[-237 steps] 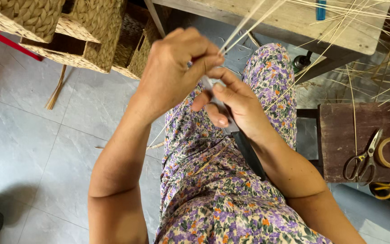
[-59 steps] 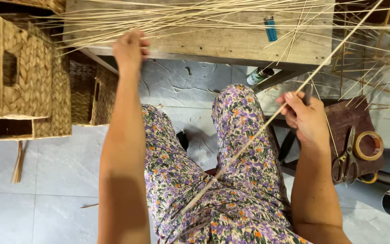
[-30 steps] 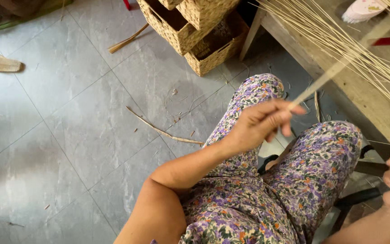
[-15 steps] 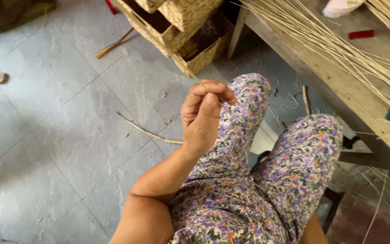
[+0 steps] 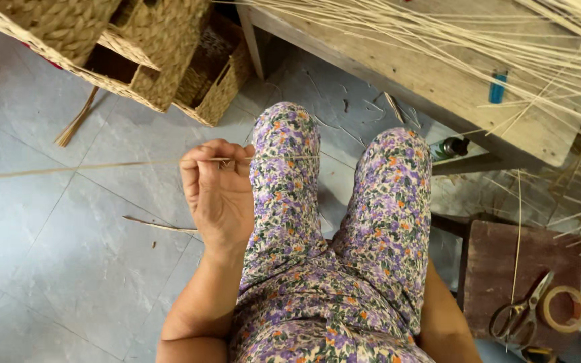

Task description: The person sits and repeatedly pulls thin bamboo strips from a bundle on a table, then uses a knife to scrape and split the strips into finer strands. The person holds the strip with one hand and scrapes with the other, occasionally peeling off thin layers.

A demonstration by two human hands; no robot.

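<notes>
While the person sits with both knees up toward the bench, the work is all on the left side.

Left hand: the left hand (image 5: 218,195) is raised beside the left knee, palm toward the face, fingers curled in and pinching a thin reed strand (image 5: 89,166) between thumb and fingertips.
Strand: it runs nearly level from the pinch out past the left edge of view, and a short end crosses the floral trousers (image 5: 344,269); held taut like this, it seems to be kept straight and clear of the floor.
Right hand: only the forearm shows low at the right; the hand itself is cut off, so I cannot tell whether its fingers are closed or loose.
Bench: a wooden bench (image 5: 438,87) just beyond the knees carries a loose sheaf of reeds (image 5: 438,40), likely laid there to stay within reach.
Stool: a dark wooden stool (image 5: 506,262) at the right keeps scissors (image 5: 520,314) and a roll of tape (image 5: 563,309) close by.
Baskets: woven baskets (image 5: 136,54) are stacked upper left, partly out of frame.
Hard to make out: a dark bottle (image 5: 449,148) under the bench, half hidden, and the strand's far end.
</notes>
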